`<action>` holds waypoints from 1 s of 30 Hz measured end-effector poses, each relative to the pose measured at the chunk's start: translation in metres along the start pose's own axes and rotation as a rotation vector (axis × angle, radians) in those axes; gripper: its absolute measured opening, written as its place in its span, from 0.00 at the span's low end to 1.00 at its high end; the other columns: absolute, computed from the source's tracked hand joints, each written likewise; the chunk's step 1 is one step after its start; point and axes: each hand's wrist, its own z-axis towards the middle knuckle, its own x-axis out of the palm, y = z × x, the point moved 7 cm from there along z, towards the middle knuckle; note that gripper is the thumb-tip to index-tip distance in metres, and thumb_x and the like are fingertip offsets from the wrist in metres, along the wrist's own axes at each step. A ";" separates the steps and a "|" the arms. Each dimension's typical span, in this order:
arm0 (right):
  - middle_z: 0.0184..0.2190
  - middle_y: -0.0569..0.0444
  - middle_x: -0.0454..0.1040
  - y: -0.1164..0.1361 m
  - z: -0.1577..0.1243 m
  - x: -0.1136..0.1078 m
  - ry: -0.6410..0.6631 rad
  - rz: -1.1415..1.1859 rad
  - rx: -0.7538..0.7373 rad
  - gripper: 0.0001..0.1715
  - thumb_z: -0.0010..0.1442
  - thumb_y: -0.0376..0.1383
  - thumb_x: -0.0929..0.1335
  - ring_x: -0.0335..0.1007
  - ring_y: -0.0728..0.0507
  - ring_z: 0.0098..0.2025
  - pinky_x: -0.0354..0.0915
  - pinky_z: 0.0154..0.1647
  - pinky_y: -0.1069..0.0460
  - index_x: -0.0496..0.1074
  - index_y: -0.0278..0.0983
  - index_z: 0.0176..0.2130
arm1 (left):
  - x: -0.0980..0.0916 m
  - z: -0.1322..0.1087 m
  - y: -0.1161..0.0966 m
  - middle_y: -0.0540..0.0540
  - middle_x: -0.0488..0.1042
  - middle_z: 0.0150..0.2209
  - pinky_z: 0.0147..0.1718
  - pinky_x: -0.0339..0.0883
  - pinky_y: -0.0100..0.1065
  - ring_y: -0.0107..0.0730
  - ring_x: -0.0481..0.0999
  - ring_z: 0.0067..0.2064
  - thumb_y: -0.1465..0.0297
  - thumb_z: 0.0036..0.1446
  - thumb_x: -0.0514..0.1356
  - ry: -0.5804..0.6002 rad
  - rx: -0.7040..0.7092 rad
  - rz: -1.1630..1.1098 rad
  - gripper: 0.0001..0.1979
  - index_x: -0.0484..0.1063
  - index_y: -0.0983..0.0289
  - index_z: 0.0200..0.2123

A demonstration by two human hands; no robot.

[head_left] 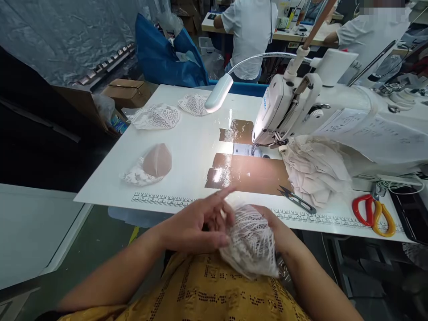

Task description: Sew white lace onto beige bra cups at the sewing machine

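Close to my body, at the table's front edge, my right hand (274, 229) grips a white lace bra cup (250, 240). Most of that hand's fingers are hidden behind the lace. On the cup's left side is my left hand (203, 220), its index finger stretched out and its thumb apart, the other fingers partly curled. The thumb tip is right by the lace; whether it touches I cannot tell. Further left on the table (190, 156) lies another lace cup (157, 160) with its beige lining up. Two more lace cups, one (157, 117) and another (193, 104), lie towards the back.
A white sewing machine (277, 107) stands at right, with a lamp (219, 92) reaching over the table. Pale fabric pieces (314, 171) are heaped beneath its arm. Thread snips (297, 199) and red-and-orange-handled scissors (373, 215) lie near the front edge. People sit working behind.
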 end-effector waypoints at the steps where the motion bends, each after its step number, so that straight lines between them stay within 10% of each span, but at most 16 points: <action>1: 0.26 0.58 0.71 0.000 0.001 0.003 0.040 0.017 0.009 0.10 0.55 0.39 0.72 0.65 0.47 0.31 0.64 0.35 0.52 0.72 0.37 0.27 | -0.009 0.006 -0.002 0.59 0.69 0.51 0.40 0.70 0.36 0.37 0.73 0.44 0.60 0.54 0.66 -0.092 0.008 0.109 0.47 0.40 0.52 0.69; 4: 0.28 0.58 0.72 0.002 0.003 0.001 0.040 0.052 0.022 0.08 0.55 0.38 0.72 0.67 0.47 0.32 0.65 0.35 0.53 0.74 0.37 0.29 | -0.019 0.023 0.000 0.59 0.67 0.54 0.51 0.66 0.42 0.43 0.68 0.53 0.62 0.49 0.69 -0.113 -0.003 0.229 0.44 0.53 0.58 0.66; 7: 0.30 0.58 0.75 0.007 0.004 -0.021 -0.190 0.050 -0.072 0.08 0.53 0.37 0.74 0.70 0.46 0.32 0.67 0.35 0.53 0.74 0.39 0.35 | -0.015 0.033 0.008 0.57 0.73 0.46 0.44 0.69 0.37 0.39 0.73 0.45 0.66 0.55 0.62 0.040 -0.048 0.136 0.24 0.67 0.64 0.55; 10: 0.37 0.54 0.77 0.005 0.000 -0.042 -0.426 0.065 -0.098 0.24 0.51 0.38 0.75 0.74 0.44 0.36 0.69 0.37 0.51 0.70 0.42 0.48 | -0.027 0.034 0.007 0.53 0.72 0.35 0.36 0.67 0.31 0.32 0.72 0.37 0.74 0.57 0.55 -0.087 -0.028 0.278 0.07 0.72 0.66 0.37; 15: 0.44 0.48 0.76 0.001 0.001 -0.046 -0.467 0.072 -0.063 0.40 0.54 0.42 0.73 0.76 0.40 0.39 0.72 0.40 0.47 0.58 0.44 0.62 | -0.038 0.034 0.002 0.57 0.70 0.48 0.43 0.69 0.34 0.35 0.72 0.45 0.74 0.55 0.58 -0.226 -0.001 0.362 0.19 0.66 0.63 0.51; 26: 0.25 0.58 0.71 0.012 0.002 -0.052 -0.548 -0.341 -0.166 0.06 0.58 0.37 0.70 0.67 0.49 0.26 0.63 0.27 0.55 0.71 0.39 0.38 | -0.035 0.035 -0.037 0.61 0.72 0.52 0.52 0.66 0.41 0.39 0.70 0.55 0.76 0.60 0.57 -0.320 0.391 0.625 0.03 0.70 0.64 0.37; 30: 0.27 0.58 0.73 0.015 0.003 -0.053 -0.588 -0.442 -0.165 0.04 0.59 0.37 0.69 0.66 0.49 0.26 0.63 0.27 0.55 0.72 0.40 0.37 | -0.019 0.026 -0.052 0.54 0.79 0.36 0.55 0.64 0.43 0.36 0.77 0.45 0.76 0.59 0.56 -0.029 0.421 0.596 0.06 0.71 0.59 0.36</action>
